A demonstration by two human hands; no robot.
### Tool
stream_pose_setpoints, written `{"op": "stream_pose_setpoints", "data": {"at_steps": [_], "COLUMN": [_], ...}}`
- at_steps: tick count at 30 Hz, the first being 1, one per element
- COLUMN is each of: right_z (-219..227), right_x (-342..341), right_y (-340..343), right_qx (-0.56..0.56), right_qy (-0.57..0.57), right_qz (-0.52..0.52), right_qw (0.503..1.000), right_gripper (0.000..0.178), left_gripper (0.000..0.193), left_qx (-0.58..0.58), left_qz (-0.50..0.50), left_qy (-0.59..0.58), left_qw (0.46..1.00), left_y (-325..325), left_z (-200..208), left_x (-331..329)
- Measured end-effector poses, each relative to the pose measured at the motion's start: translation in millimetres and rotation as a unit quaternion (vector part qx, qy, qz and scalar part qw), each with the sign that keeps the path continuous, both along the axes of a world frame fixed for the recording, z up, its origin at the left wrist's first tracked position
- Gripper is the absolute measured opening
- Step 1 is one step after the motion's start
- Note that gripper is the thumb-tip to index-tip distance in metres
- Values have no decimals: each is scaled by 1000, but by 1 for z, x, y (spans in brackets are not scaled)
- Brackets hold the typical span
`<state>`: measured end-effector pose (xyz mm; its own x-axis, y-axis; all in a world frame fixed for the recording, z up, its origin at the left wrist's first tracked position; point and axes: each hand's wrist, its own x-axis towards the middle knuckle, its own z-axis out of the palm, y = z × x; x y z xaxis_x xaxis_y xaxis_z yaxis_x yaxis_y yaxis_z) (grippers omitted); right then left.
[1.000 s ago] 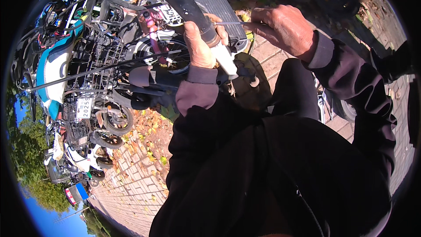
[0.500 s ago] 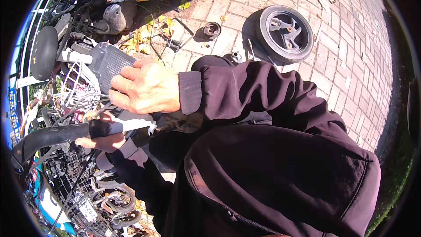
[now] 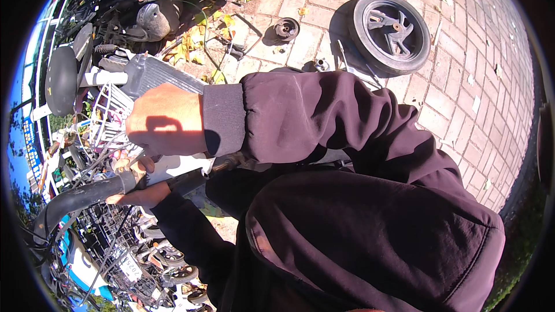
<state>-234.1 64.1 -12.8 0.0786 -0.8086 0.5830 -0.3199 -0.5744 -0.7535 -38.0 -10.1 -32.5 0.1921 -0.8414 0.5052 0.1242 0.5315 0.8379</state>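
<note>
My left hand is wrapped round a thick, bent black tube close to where it meets a white tubular part. Just above it my right hand is curled with its back upward, fingers pointing down and out of sight. Whatever it grips near the white part is hidden. Thin dark cables run beside both hands. Behind the right hand lies a ribbed dark grey panel.
A small black wheel lies on the brick paving. Nearby are a round hub-like part, a thin rod and yellow leaves. Piled scooter and bicycle parts, including a white wire basket and a black saddle, crowd the left.
My right hand has moved off the ribbed panel, slightly left, and its fingers have turned downward out of sight. The left hand still holds the tube. The view has shifted slightly.
</note>
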Motion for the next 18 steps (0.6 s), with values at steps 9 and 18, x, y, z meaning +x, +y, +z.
{"op": "stream_pose_setpoints", "data": {"at_steps": [9, 18], "right_z": [13, 14], "right_x": [-8, 6], "right_y": [-17, 19], "right_qx": [442, -249], "right_qy": [-247, 221], "right_qz": [195, -85], "right_qw": [840, 939], "right_gripper": [11, 22], "left_gripper": [91, 73], "left_qx": [92, 5], "left_qz": [-120, 10], "left_qy": [1, 302], "left_qw": [988, 953], "left_y": [-26, 0], "left_z": [-9, 14], "left_x": [63, -19]}}
